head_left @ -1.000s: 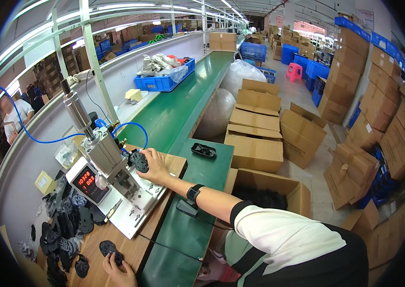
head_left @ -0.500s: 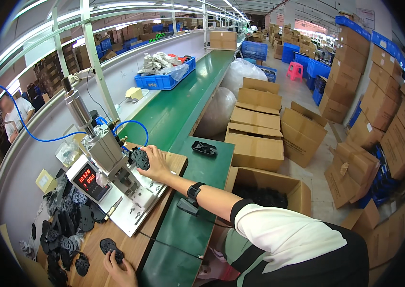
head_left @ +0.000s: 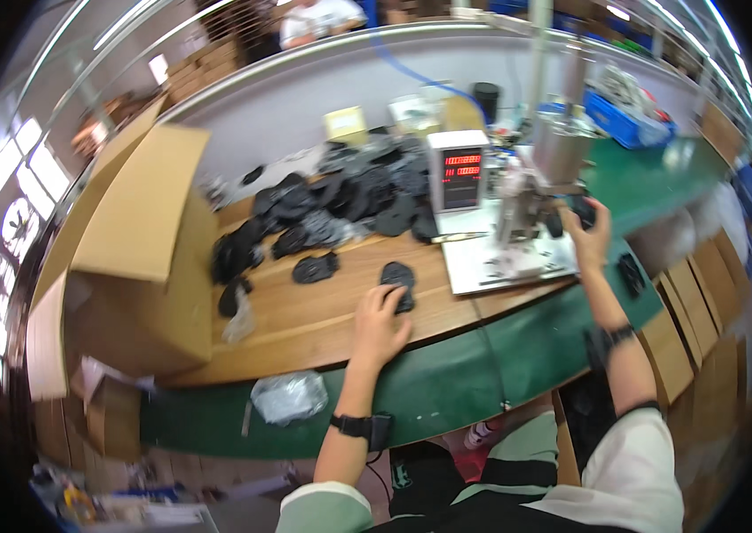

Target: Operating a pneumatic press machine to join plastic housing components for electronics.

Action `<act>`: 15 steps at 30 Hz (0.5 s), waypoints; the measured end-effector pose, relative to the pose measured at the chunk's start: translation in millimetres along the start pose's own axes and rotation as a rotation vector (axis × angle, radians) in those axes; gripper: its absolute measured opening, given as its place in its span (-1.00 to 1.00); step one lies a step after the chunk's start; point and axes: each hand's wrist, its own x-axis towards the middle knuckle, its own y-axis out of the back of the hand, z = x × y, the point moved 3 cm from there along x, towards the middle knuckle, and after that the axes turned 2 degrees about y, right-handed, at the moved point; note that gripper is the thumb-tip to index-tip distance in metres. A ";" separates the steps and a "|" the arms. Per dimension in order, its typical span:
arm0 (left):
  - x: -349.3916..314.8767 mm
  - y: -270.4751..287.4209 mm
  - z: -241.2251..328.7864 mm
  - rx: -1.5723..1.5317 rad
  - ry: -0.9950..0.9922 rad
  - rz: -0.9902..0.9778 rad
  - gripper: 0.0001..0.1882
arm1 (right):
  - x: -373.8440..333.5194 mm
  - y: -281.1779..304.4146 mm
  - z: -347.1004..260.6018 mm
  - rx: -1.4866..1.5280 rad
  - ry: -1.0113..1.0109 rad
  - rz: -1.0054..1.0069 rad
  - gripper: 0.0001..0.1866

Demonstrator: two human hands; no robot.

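My right hand [head_left: 593, 238] grips a black oval plastic part [head_left: 582, 211] at the right side of a bench press [head_left: 562, 151] with a metal cylinder. A white control box [head_left: 458, 142] with red lit digits stands on the left of the press, whose white base plate [head_left: 474, 266] rests on the wooden board. On that board, my left hand [head_left: 379, 324] has its fingers on another black oval part [head_left: 398, 275], thumb apart from it. Whether these fingers pinch the part or only rest on it is blurred. A loose black part [head_left: 316, 267] lies farther left.
A heap of black parts [head_left: 349, 191] covers the back of the wooden board [head_left: 332, 311]. An open carton [head_left: 150, 311] stands at the left. On the green bench [head_left: 429, 391] lies a clear plastic bag [head_left: 289, 397]. A blue crate [head_left: 629, 120] sits farther right; cartons [head_left: 704, 289] stand beside the bench.
My view has swung to the left, bringing the carton and the whole left forearm into sight. The right hand stays by the press with its part; the left stays at the part on the board.
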 end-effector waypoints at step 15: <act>-12.6 18.9 -0.3 0.033 0.075 -0.039 -0.51 | -466.4 401.2 181.6 -0.732 -0.613 0.047 -0.53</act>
